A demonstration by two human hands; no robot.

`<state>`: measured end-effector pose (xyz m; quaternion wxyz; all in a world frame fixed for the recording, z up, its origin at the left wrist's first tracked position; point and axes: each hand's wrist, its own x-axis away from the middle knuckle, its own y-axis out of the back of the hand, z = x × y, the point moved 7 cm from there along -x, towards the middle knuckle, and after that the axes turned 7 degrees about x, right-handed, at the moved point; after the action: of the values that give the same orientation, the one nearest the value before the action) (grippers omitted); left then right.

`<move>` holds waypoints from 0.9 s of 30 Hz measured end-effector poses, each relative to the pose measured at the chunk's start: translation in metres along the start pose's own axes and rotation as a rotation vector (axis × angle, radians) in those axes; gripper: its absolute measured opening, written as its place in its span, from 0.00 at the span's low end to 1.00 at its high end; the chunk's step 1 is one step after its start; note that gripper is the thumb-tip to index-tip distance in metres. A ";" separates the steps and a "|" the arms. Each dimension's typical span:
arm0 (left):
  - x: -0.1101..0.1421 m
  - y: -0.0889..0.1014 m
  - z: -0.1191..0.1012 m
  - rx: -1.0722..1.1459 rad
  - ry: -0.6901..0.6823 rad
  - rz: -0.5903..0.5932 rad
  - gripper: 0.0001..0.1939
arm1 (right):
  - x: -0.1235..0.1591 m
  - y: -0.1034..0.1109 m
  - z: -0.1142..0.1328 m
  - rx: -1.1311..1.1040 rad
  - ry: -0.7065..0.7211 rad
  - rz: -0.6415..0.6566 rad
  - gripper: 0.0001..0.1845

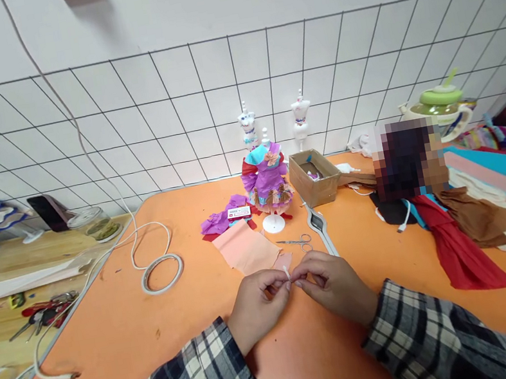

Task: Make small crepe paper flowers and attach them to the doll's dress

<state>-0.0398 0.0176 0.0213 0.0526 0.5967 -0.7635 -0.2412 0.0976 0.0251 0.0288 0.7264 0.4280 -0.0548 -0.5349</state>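
Note:
Close together at the middle of the table, my left hand (264, 304) and my right hand (332, 283) both pinch a small, thin white strip (286, 271). Its material is too small to make out. Just beyond my fingers lie a sheet of peach crepe paper (246, 247) and a pair of small scissors (299, 242). Farther back stands a mini dress form in a purple ruffled dress (266, 177) on a round white base. Purple crepe paper (219, 221) and a small box (239, 213) lie to the left of it.
A cardboard box (314, 178) stands behind a grey-white strap-like object (318, 223). Left are a tape roll (162, 274), a white cable (124, 202) and a glass jar (95, 225). Red paper (460, 251), brown paper (481, 218) and a teapot (441, 107) are right.

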 end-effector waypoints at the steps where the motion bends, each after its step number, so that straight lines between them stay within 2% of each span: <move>1: 0.000 -0.001 0.000 -0.006 -0.002 0.006 0.09 | 0.000 0.001 0.001 0.016 0.014 -0.002 0.08; 9: 0.002 -0.005 0.003 0.019 0.075 0.023 0.09 | 0.002 0.001 0.005 0.155 0.058 -0.007 0.07; 13: 0.004 -0.009 0.004 -0.015 0.075 0.048 0.10 | 0.000 0.000 0.003 0.149 -0.001 -0.011 0.07; 20: 0.004 -0.006 0.004 -0.108 0.048 0.036 0.09 | 0.000 -0.013 -0.013 -0.134 -0.233 0.061 0.06; 24: 0.004 -0.005 0.006 -0.090 0.048 0.026 0.09 | 0.003 -0.024 -0.021 -0.393 -0.424 0.154 0.03; 27: 0.003 -0.003 0.007 -0.035 0.077 -0.008 0.09 | 0.004 -0.029 -0.020 -0.527 -0.508 0.196 0.06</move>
<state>-0.0404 0.0159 0.0131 0.0912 0.6076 -0.7543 -0.2315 0.0895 0.0313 -0.0052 0.8227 0.0730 -0.1343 -0.5475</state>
